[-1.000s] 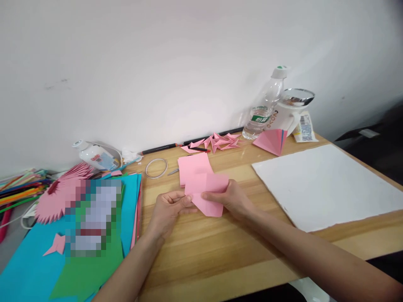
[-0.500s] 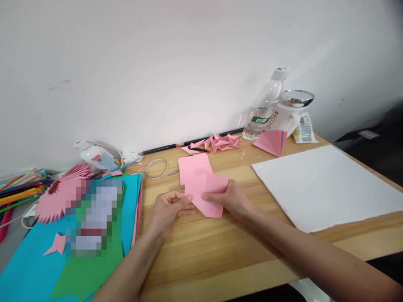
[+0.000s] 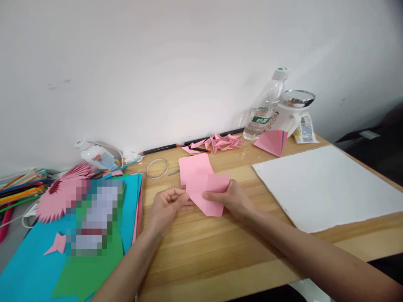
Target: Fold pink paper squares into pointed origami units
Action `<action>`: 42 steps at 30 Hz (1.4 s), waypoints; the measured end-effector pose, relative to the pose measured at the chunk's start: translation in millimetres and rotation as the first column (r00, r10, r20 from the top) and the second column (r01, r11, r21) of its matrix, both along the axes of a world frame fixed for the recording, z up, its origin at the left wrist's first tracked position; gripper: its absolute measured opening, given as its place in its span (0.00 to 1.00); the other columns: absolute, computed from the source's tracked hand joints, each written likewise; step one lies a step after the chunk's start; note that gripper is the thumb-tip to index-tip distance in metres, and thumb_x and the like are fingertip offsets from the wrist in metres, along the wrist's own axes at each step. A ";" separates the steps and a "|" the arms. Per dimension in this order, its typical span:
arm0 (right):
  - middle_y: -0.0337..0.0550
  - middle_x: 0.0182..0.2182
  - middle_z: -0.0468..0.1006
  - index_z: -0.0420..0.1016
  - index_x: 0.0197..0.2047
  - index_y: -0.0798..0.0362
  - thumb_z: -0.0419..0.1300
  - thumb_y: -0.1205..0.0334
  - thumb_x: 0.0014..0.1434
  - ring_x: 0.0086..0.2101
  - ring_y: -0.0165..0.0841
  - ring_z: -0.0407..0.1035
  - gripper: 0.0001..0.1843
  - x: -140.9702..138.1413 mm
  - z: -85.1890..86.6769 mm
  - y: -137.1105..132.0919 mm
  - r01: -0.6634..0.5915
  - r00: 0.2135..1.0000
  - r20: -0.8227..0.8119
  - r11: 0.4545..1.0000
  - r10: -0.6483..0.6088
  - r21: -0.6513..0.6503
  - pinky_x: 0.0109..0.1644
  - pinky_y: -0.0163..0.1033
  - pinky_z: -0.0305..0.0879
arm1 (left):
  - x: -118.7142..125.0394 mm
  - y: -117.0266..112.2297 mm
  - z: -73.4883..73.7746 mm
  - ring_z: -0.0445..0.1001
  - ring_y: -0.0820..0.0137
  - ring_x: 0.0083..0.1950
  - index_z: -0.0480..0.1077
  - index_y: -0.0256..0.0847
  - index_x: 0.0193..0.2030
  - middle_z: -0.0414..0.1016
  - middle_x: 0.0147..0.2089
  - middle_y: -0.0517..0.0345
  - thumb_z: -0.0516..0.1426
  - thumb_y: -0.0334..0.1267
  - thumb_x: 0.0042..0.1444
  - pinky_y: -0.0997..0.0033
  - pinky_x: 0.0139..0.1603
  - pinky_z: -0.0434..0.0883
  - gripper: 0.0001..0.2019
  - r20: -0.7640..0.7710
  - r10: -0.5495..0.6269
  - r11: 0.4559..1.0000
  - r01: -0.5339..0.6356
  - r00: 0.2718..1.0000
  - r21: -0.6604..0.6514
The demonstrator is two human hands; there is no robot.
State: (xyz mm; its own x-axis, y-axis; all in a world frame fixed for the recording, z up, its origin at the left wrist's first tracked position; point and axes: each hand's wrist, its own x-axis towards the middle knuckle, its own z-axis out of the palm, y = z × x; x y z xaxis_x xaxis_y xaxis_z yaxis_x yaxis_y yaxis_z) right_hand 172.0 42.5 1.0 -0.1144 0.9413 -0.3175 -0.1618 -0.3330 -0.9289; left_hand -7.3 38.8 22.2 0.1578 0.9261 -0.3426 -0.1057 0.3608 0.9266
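Note:
Between my hands is a creased pink paper sheet, with its lower corners bent in. My right hand grips its right side, thumb on top and fingers behind. My left hand pinches the left edge between thumb and fingers. Just behind the sheet lies a stack of pink paper squares, partly covered by it. Scissors poke out at the left of the stack, mostly hidden. Farther back is a heap of folded pink paper pieces.
A tape roll lies left of the stack. Coloured paper sheets and a round pleated pink paper piece cover the left side. A white board lies right. A water bottle and a mug stand by the wall.
My left thumb has slid slightly left, toward the very edge of the pink sheet. The sheet and my right hand have barely moved.

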 end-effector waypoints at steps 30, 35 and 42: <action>0.42 0.31 0.77 0.68 0.39 0.54 0.65 0.56 0.46 0.30 0.32 0.70 0.18 -4.1 -4.2 2.5 0.013 0.971 -0.237 0.987 0.025 0.158 0.36 0.40 0.67 | 7.9 -1.1 -8.8 0.78 0.65 0.30 0.68 0.33 0.39 0.78 0.32 0.51 0.62 0.45 0.46 0.68 0.30 0.75 0.18 -0.099 -0.031 0.998 0.036 0.995 0.052; 0.39 0.35 0.72 0.69 0.34 0.50 0.61 0.60 0.52 0.34 0.30 0.69 0.06 -0.1 -4.7 5.6 -0.051 0.969 -0.203 0.917 0.141 0.396 0.43 0.40 0.66 | -1.7 5.6 -7.4 0.77 0.67 0.31 0.72 0.34 0.39 0.78 0.35 0.53 0.63 0.43 0.44 0.69 0.29 0.76 0.17 -0.072 0.058 0.993 -0.050 0.996 0.104; 0.41 0.35 0.70 0.77 0.36 0.49 0.63 0.62 0.50 0.37 0.31 0.67 0.08 -0.6 -17.3 5.9 -0.159 0.983 0.006 0.846 0.181 0.509 0.42 0.38 0.65 | -1.8 4.7 -6.8 0.77 0.67 0.32 0.73 0.34 0.40 0.79 0.37 0.53 0.63 0.41 0.46 0.71 0.30 0.75 0.16 -0.053 0.040 0.992 -0.034 0.998 0.119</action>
State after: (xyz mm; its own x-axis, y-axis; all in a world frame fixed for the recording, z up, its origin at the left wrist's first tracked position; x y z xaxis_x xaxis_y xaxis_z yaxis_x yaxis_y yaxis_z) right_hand 171.4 48.5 -16.2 -0.2899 0.9347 0.2055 -0.1871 0.1553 -0.9700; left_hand -9.1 43.5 15.3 0.1066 0.9653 -0.2383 -0.0647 0.2459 0.9671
